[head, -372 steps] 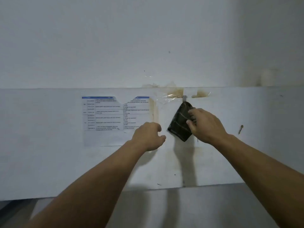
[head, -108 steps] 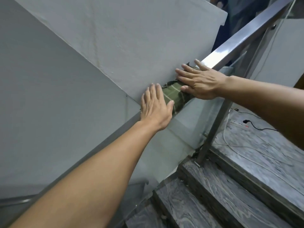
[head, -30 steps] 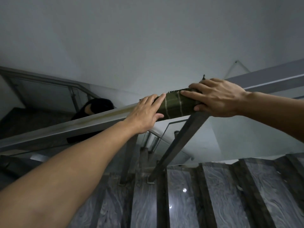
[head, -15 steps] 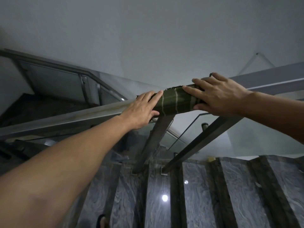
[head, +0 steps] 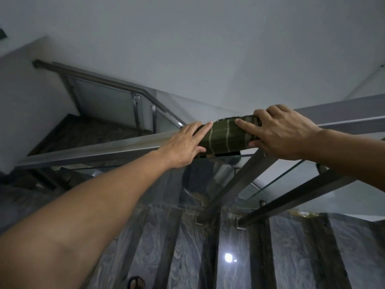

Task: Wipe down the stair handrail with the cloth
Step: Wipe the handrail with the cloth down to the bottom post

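A dark green cloth (head: 226, 137) with pale stripes is draped over the flat steel handrail (head: 104, 150), which runs across the view from lower left to right. My left hand (head: 185, 144) lies flat on the rail, its fingertips pressing the cloth's left end. Over the cloth's right end my right hand (head: 279, 132) curls, thumb under the rail's near edge. The rail under the cloth is hidden.
Slanted steel posts (head: 231, 186) and glass panels hang below the rail. Grey marble steps (head: 187, 247) lie beneath, with a sandalled foot (head: 136, 283) at the bottom edge. A second handrail (head: 116, 84) runs along the lower flight at left. A plain wall rises behind.
Both hands and the cloth have slid along the handrail, past a post. The view has shifted, showing more of the lower flight at left.
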### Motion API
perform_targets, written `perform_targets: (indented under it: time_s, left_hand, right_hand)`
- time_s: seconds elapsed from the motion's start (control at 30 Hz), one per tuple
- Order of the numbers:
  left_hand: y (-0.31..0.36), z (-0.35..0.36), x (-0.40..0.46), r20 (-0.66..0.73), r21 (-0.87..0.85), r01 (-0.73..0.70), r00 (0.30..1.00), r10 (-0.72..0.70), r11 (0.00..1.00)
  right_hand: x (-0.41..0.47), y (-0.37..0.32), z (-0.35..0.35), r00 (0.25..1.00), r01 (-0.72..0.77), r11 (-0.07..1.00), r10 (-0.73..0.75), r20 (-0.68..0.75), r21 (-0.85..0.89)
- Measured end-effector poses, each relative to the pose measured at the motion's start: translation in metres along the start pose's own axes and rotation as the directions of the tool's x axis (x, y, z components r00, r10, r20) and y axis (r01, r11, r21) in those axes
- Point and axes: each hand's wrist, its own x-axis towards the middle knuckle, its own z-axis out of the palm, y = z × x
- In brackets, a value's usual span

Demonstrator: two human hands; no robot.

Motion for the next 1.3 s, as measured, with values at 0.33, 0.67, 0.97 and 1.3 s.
perform_targets:
  time_s: [0.33,0.67,0.97,1.3]
  left_hand:
    - [-0.098,0.027,-0.043,0.031,0.014,0.038,0.999,-0.039,0.999]
    - [-0.16,0.044,-0.073,-0.022,0.006,-0.016,1.0,0.016,1.0]
    - [-0.224,0.063,-0.103,-0.031,0.003,-0.028,0.999,0.028,1.0]
    - [-0.338,0.092,-0.156,-0.046,-0.021,-0.029,0.999,0.028,0.999]
  right_hand:
    - [0.083,-0.071,-0.001,0.998,0.046,0.999,-0.045,-0.053,0.017]
    - [0.135,-0.115,-0.006,0.998,0.046,0.998,-0.048,-0.047,-0.037]
    - [0.184,-0.168,-0.016,0.997,0.066,0.997,-0.068,-0.034,-0.048]
    - [0.278,-0.261,-0.033,1.0,0.003,1.0,-0.003,0.005,-0.017]
